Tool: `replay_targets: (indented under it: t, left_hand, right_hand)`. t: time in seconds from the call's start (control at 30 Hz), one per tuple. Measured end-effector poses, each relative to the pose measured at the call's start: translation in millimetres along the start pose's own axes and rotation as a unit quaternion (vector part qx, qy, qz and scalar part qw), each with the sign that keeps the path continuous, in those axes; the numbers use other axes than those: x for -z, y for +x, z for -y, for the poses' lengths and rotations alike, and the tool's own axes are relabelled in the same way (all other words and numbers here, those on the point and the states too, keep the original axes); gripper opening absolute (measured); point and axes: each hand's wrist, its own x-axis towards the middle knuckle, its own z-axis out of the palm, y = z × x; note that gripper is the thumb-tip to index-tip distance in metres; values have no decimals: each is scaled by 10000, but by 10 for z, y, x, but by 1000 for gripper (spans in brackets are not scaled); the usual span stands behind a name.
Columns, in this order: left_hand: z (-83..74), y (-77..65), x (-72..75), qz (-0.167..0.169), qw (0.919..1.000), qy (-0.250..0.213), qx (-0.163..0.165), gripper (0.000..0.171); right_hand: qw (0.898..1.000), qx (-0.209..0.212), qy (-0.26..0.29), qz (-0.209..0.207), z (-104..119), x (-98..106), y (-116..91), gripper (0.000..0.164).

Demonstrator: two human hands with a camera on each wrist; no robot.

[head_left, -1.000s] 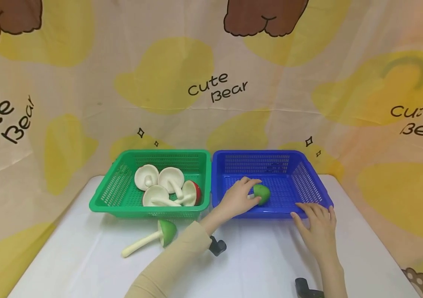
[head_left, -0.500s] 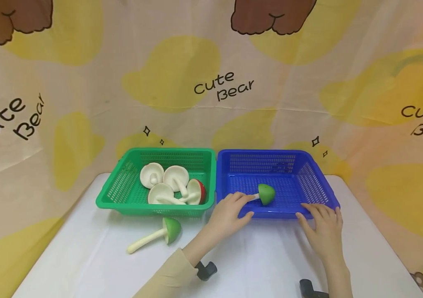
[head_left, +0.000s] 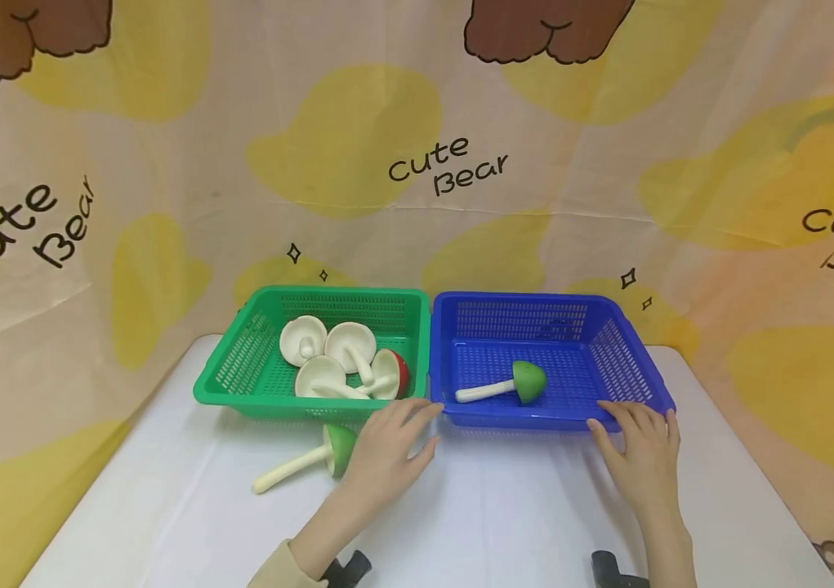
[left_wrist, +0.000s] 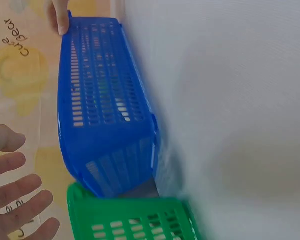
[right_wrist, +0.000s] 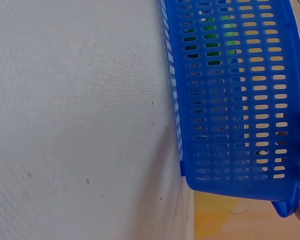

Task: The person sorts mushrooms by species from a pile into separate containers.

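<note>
My left hand [head_left: 389,453] is free, its fingers loosely spread before the corner where the two baskets meet. It partly hides the green cap of a toy mushroom [head_left: 292,469] lying on the table. In the left wrist view, the fingers [left_wrist: 17,192] hold nothing. A second green-capped toy mushroom [head_left: 527,381] lies on its side in the blue basket [head_left: 578,327], stem pointing left. My right hand [head_left: 640,461] holds that basket's front rim near the right corner, fingers over the rim and thumb at the outside. Only its fingertips show in the right wrist view.
The green basket [head_left: 240,359] stands left of the blue one and holds several toy mushrooms [head_left: 350,351] with pale undersides, one showing a red cap edge. A white cloth [head_left: 512,506] covers the table. Behind hangs a patterned curtain [head_left: 358,163]. Black wrist devices [head_left: 611,572] show at the forearms.
My left hand has let go of the green-capped mushroom in the blue basket and moved left, to the mushroom on the table. The right hand stays on the rim. The head view has shifted slightly.
</note>
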Motion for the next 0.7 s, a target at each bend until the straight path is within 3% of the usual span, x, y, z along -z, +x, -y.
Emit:
replay_targets:
  t: [0.2, 0.47, 0.7]
  left_hand:
    - [210, -257, 124, -97, 9987, 481, 107, 43]
    - [520, -552, 294, 18, 9973, 597, 433, 42]
    - [794, -795, 364, -35, 9963, 736, 450, 42]
  right_hand:
    - [10000, 4, 3, -3, -2, 1, -3, 32]
    - [10000, 12, 5, -18, -5, -1, -7, 32]
    - [10000, 17, -4, 5, 15, 4, -5, 31]
